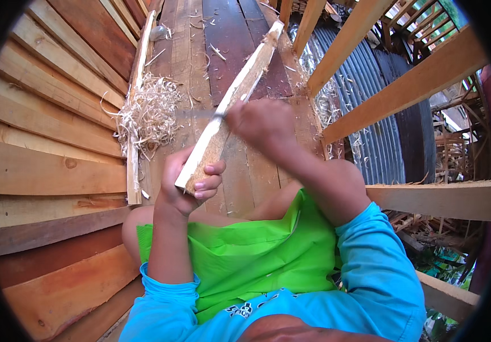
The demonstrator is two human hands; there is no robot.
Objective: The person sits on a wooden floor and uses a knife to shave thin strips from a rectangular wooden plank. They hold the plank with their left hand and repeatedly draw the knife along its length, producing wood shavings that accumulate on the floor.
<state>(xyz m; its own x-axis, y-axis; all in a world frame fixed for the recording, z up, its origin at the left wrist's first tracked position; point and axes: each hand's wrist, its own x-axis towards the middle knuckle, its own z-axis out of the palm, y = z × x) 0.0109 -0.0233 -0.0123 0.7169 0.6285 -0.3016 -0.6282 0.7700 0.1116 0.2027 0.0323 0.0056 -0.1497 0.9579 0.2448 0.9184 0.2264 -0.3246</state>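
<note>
We have a long stick (238, 90) slanting up and away from our left fingers, over the floor in front of our lap. One side is pale and smooth; the side nearer our right fist is brown and rough. Our left hand (168, 188) has its fingers curled tight around the near end, probably so the stick cannot wobble. Our right hand (262, 122) is bunched in a fist farther up the stick, with no fingers spread. A knife (203, 114) pokes out to the left of that fist, its grey blade crossing the stick. It is blurry, and the fist hides the handle, so we cannot tell just how those fingers grip it. The left fingers sit well below the blade, maybe to stay safe. Beyond them, to the left, curly wood shavings (151, 111) lie in a fluffy heap against a long board (133, 176). Floor planks (257, 171) lie below both hands. Far right of our fist, past wooden rails (405, 85), is wavy metal sheeting (365, 108).
</note>
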